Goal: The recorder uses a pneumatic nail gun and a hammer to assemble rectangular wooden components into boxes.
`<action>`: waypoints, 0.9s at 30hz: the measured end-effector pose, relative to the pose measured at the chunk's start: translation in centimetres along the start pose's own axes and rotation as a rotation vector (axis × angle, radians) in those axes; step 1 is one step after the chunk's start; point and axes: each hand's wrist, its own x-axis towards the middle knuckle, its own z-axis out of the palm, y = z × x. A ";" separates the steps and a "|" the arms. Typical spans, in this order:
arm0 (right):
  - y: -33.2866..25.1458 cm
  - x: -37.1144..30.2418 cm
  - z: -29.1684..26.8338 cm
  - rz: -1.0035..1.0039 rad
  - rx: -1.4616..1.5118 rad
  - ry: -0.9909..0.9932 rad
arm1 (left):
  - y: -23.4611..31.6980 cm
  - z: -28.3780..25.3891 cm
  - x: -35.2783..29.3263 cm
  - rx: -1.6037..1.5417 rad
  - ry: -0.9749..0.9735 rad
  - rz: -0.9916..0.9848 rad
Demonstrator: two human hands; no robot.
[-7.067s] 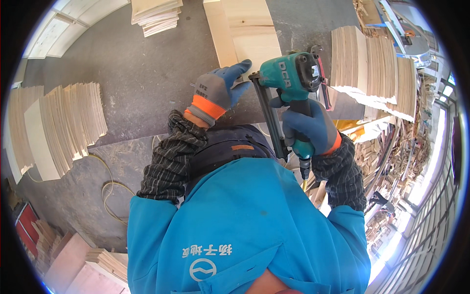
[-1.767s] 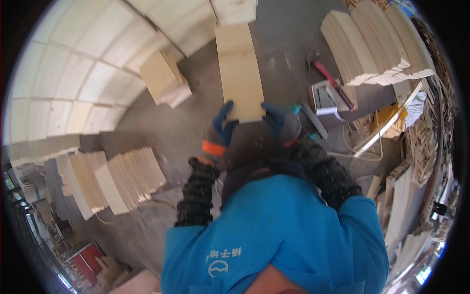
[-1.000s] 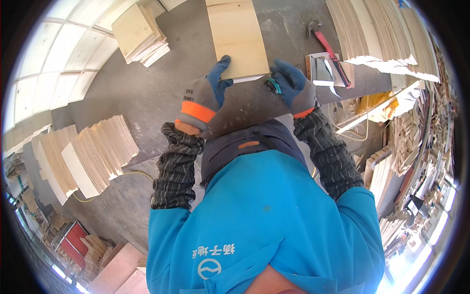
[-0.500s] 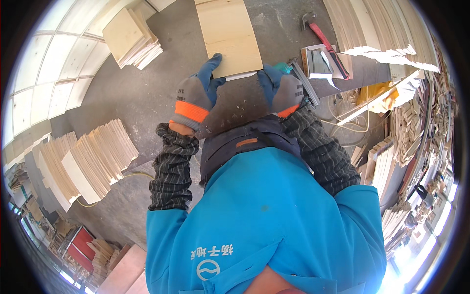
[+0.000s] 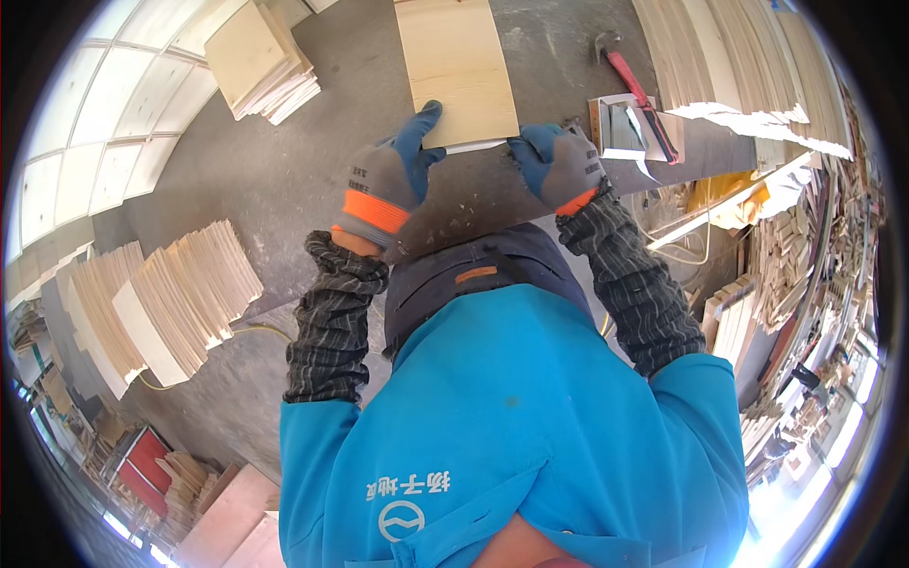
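Observation:
A long pale plywood board (image 5: 461, 80) stretches away from me over a dark work surface, with a thin white edge showing under its near end. My left hand (image 5: 402, 161), in a blue and grey glove with an orange cuff, is closed on the near left corner, thumb on top. At the near right corner is my right hand (image 5: 557, 163) in a matching glove, its fingers curled and touching the corner. What those fingers hold is hidden. Farther right lies a claw hammer (image 5: 632, 78) with a red handle, resting across a small open box (image 5: 598, 128).
Stacked thin boards stand at far left (image 5: 260, 62), left (image 5: 194, 289) and far right (image 5: 715, 57). Yellow material (image 5: 734, 199) lies at right beside a pale wooden strip. Piled wood pieces (image 5: 786, 241) line the right side. A thin yellow hose (image 5: 705, 241) curves below the surface's edge.
The board and my left hand have shifted slightly right. My right hand has turned, its fingers curling more tightly. The teal and grey tool beside it has gone from sight.

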 end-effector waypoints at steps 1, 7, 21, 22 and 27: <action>0.0 0.0 -0.1 -0.016 -0.031 -0.010 | -0.6 0.5 0.0 0.036 0.047 0.093; 0.5 -0.5 0.1 -0.069 -0.120 -0.015 | -0.4 0.5 -0.2 0.158 0.094 0.196; 0.5 1.8 -2.4 0.115 0.143 -0.314 | -1.4 0.4 0.0 0.001 0.087 0.217; 0.9 1.7 -2.2 0.124 0.180 -0.312 | -1.3 0.4 0.1 -0.025 0.073 0.203; 1.5 2.2 -2.2 0.121 0.175 -0.359 | -0.7 -0.1 0.1 -0.018 -0.017 0.085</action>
